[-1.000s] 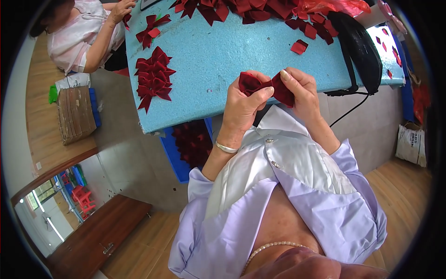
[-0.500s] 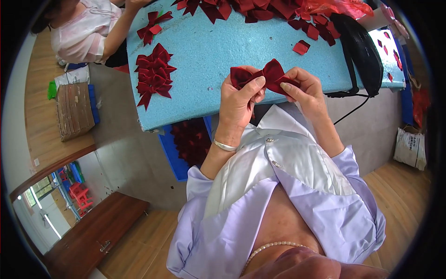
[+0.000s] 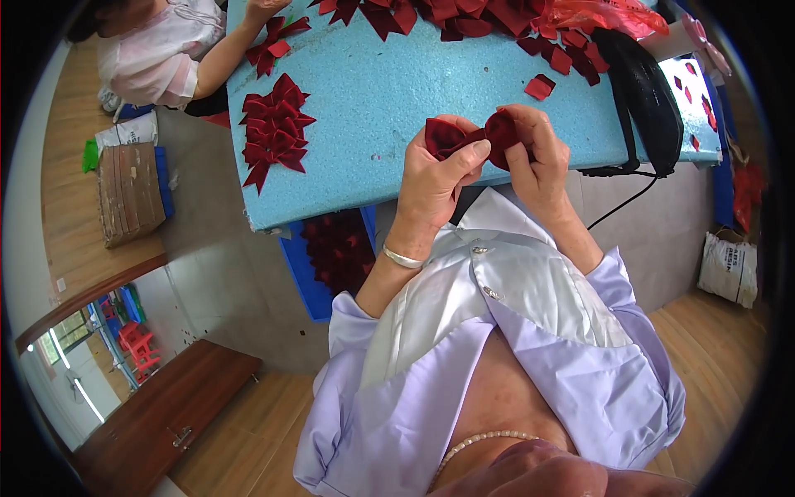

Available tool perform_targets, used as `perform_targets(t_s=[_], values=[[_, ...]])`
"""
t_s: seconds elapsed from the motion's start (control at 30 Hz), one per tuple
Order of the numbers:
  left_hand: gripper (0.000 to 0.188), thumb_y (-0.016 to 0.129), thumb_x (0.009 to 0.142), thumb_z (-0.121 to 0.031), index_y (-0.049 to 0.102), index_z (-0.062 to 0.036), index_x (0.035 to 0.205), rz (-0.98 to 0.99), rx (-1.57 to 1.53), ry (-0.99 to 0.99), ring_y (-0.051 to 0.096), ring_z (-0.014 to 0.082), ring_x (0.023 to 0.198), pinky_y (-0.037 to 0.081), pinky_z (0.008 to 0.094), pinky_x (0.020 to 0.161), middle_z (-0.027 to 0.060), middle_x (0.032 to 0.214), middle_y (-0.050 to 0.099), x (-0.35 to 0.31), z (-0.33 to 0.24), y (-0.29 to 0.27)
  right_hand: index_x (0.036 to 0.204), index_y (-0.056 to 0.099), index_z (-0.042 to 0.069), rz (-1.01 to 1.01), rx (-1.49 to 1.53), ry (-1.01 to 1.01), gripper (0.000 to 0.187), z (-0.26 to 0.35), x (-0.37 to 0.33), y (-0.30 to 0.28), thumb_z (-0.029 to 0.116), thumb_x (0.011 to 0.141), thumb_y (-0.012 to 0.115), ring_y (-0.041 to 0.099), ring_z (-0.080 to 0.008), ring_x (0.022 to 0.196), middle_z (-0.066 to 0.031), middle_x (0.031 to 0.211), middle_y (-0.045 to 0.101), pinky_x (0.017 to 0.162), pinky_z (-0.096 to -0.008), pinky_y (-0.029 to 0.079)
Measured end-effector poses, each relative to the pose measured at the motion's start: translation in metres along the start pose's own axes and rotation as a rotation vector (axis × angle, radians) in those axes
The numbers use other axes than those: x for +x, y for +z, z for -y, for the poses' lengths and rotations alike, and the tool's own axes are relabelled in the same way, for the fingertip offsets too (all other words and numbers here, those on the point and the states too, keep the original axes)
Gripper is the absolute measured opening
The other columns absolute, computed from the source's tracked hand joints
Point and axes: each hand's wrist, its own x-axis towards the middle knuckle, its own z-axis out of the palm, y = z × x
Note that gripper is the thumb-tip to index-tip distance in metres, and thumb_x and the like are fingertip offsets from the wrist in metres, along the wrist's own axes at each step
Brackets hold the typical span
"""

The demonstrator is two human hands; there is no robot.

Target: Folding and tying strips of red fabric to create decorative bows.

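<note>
A dark red velvet bow [image 3: 444, 137] is held between my two hands over the near edge of the light blue table [image 3: 356, 108]. My left hand [image 3: 437, 178] pinches the bow near its middle, thumb on top. With fingers curled round the right loop, my right hand [image 3: 534, 149] grips the other side; part of that loop is hidden by the fingers. To the left on the table lies a cluster of finished-looking red bows [image 3: 276, 132]. A large pile of red bows and ribbon pieces [image 3: 447, 15] spreads along the far side.
A co-worker [image 3: 166, 54] sits at the far left, a hand near another red bow [image 3: 277, 45]. Below the table edge stands a blue crate [image 3: 308, 282] holding red pieces. At right are a black bag [image 3: 654, 108], a single red piece [image 3: 540, 87] and red plastic [image 3: 596, 15].
My right hand has moved from pinching the bow's right tip to curling over its right loop, which now looks rounder. My left hand keeps its pinch and shifts slightly right.
</note>
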Motion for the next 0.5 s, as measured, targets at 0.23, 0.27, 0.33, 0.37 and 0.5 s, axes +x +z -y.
perform_targets(t_s=[0.23,0.27,0.33,0.37,0.5], values=[[0.021,0.071,0.080,-0.001,0.058,-0.0013,0.097,-0.004,0.000,-0.008,0.049,0.0087,0.058,0.035,0.0217,0.047,0.0029,0.075,0.057,0.001,0.001,0.003,0.099,0.057,-0.003,-0.067,-0.279,-0.191,0.024,0.000,0.009,0.000,-0.006,0.076,0.056,0.064,-0.0244,0.066,-0.0131,0.078,0.064,0.057,-0.0304,0.050],[0.021,0.070,0.080,-0.001,0.058,-0.0014,0.096,-0.009,0.011,-0.008,0.049,0.0084,0.057,0.034,0.0214,0.047,0.0027,0.075,0.057,0.001,0.001,0.004,0.094,0.058,-0.002,-0.072,-0.353,-0.260,0.022,-0.001,0.012,-0.003,-0.007,0.072,0.056,0.061,-0.0272,0.060,-0.0130,0.073,0.062,0.053,-0.0319,0.048],[0.020,0.070,0.079,0.000,0.058,-0.0014,0.095,-0.015,0.025,-0.010,0.048,0.0081,0.056,0.034,0.0211,0.046,0.0024,0.075,0.056,0.000,0.000,0.008,0.088,0.057,-0.001,-0.058,-0.410,-0.272,0.019,0.003,0.017,-0.006,-0.007,0.069,0.055,0.058,-0.0284,0.056,-0.0127,0.069,0.059,0.050,-0.0334,0.046],[0.020,0.069,0.079,0.001,0.057,-0.0017,0.095,-0.014,0.023,-0.016,0.048,0.0079,0.055,0.034,0.0211,0.046,0.0023,0.075,0.056,-0.001,0.000,0.010,0.082,0.056,-0.001,-0.045,-0.468,-0.286,0.017,0.004,0.018,-0.006,-0.008,0.067,0.054,0.054,-0.0296,0.051,-0.0124,0.065,0.056,0.048,-0.0349,0.043],[0.020,0.068,0.078,0.002,0.057,-0.0027,0.093,0.003,0.019,-0.029,0.047,0.0076,0.055,0.034,0.0210,0.046,0.0020,0.074,0.056,-0.001,-0.002,0.012,0.077,0.053,-0.001,-0.057,-0.400,-0.224,0.014,0.004,0.014,-0.003,-0.008,0.065,0.051,0.050,-0.0305,0.048,-0.0127,0.062,0.052,0.045,-0.0356,0.041]])
